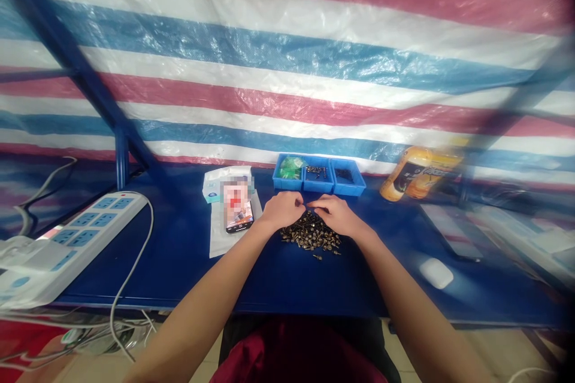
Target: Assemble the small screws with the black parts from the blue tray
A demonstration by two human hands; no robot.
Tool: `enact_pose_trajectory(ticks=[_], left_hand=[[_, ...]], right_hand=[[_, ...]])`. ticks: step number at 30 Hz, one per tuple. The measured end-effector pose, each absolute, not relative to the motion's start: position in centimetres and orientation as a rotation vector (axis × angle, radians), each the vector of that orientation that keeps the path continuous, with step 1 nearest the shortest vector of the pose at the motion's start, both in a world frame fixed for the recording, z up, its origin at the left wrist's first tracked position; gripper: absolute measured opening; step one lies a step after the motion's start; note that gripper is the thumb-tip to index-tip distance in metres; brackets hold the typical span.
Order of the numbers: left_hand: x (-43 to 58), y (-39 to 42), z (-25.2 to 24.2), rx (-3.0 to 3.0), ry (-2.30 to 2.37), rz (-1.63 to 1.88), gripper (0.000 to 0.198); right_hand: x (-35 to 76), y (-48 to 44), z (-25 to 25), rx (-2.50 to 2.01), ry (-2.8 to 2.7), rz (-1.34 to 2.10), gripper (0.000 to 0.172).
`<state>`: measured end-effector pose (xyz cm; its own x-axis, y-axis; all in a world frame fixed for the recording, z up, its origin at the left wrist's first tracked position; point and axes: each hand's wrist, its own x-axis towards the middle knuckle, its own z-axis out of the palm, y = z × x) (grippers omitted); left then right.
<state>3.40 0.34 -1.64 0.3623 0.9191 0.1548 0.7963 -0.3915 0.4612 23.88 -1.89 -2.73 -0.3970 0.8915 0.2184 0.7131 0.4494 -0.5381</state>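
A heap of small brass-coloured and dark metal screws (312, 232) lies on the blue table, with a few loose ones at its near edge. My left hand (284, 209) is over the heap's far left side, its fingers curled together; what they hold, if anything, is hidden. Opposite it, my right hand (335, 213) is at the far right side of the heap, fingers bent and tips drawn in towards the left hand. Anything between those tips is too small to make out. Just behind both hands stands a row of blue bins (320, 187).
The bins contain a green plastic bag (291, 167), screws and small dark pieces. Left are a phone (239, 209) on white packaging (219, 245) and a power strip (90, 233) with cables. Orange-labelled bottles (406, 173), a white case (435, 273) and a flat device (449, 230) lie right.
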Motion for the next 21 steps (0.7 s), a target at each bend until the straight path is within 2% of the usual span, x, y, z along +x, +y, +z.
enact_pose_trajectory(ticks=[3, 11, 21], left_hand=[[3.4, 0.4, -1.8, 2.325, 1.458, 0.610, 0.015], [3.2, 0.8, -2.5, 2.330, 1.361, 0.671, 0.023], [3.5, 0.7, -2.5, 2.332, 1.375, 0.720, 0.026]], right_hand=[[23.4, -2.1, -2.8, -1.423, -2.298, 0.451, 0.033], [22.6, -2.3, -2.6, -1.545, -2.217, 0.435, 0.018], [23.5, -1.7, -2.5, -1.301, -1.840, 0.691, 0.016]])
